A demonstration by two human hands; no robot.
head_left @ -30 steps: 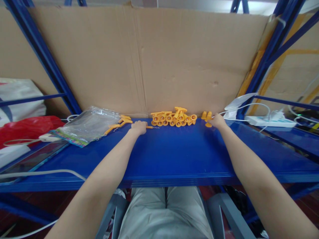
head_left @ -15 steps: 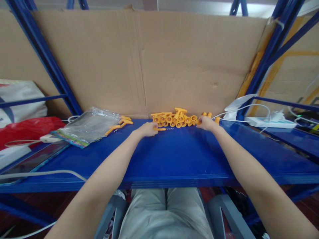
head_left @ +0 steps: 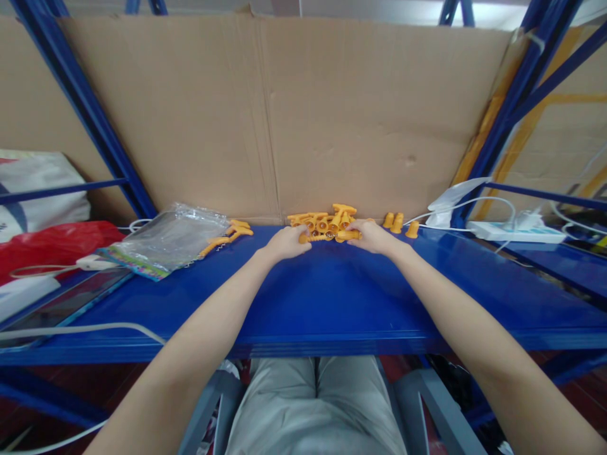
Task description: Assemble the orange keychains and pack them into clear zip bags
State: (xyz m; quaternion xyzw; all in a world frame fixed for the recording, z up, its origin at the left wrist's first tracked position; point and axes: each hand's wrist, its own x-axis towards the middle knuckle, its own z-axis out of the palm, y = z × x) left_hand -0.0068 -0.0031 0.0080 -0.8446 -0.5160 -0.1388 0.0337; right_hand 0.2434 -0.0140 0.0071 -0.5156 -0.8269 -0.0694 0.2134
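My left hand (head_left: 288, 243) pinches a yellow-orange corkscrew (head_left: 313, 239), whose twisted shaft points right. In my right hand (head_left: 372, 236) is a yellow-orange cone-shaped sleeve (head_left: 348, 234), lying sideways with its narrower part toward the left hand. The two pieces are close together, but whether they touch I cannot tell. Right behind them a stacked pile of yellow-orange corkscrews and sleeves (head_left: 322, 224) leans by the cardboard, several hollow ends facing me. My hands hide part of this pile.
Three sleeves (head_left: 397, 222) stand upright to the right. Farther left, T-handled corkscrews (head_left: 227, 238) lie beside a clear plastic bag (head_left: 175, 237). Behind the blue shelf (head_left: 327, 303) rises a cardboard sheet (head_left: 332, 120). A white power strip (head_left: 516, 232) with cables sits at right, a red bag (head_left: 57, 248) at left.
My right hand has moved left from the pile's right end with a sleeve, uncovering the three standing sleeves. My left hand has shifted slightly right with the corkscrew.
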